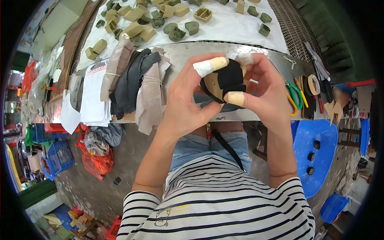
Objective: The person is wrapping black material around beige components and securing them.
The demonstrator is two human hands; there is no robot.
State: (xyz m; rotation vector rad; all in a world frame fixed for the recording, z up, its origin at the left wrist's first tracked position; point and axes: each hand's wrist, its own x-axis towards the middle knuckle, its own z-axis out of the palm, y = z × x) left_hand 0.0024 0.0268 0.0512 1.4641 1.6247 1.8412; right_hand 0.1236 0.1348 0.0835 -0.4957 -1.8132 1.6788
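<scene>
Above the front edge of the metal worktop, I hold a tan shoe-heel block [213,83] partly wrapped in black material [232,76]. My left hand [185,95] grips its left side, with fingers over the top and the thumb below. My right hand [267,91] closes on the right side, its thumb pressed against the lower edge of the black material. Pale tape or finger covers wrap several of my fingertips. Part of the block is hidden by the material and by my fingers.
Tan and olive heel blocks [134,30] lie on a white cloth [224,32] at the back. Papers [94,96] and grey and dark material bundles [130,78] lie left; green-handled pliers [295,94] and a tape roll [314,85] right. A blue tub [316,160] holds several dark pieces.
</scene>
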